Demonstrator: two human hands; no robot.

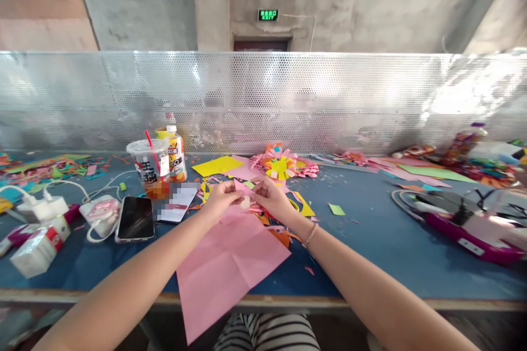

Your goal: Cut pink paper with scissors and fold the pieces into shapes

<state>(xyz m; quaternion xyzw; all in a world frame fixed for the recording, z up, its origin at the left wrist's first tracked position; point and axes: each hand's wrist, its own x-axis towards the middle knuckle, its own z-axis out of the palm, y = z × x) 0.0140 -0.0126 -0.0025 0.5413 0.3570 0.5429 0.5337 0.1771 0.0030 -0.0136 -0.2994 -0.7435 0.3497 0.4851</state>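
Note:
A large creased sheet of pink paper hangs from the middle of the table over its front edge. My left hand pinches the upper part of this paper. Close beside it on the right, my right hand grips the same paper with bent fingers. A small pale piece shows between the two hands. Behind them lie a yellow sheet and a flower of yellow and pink paper strips. Orange and yellow scraps lie under and beside my right hand.
A plastic cup with a red straw, a bottle, a phone and chargers stand or lie at the left. A purple object with cables lies right. A perforated metal screen runs behind the table.

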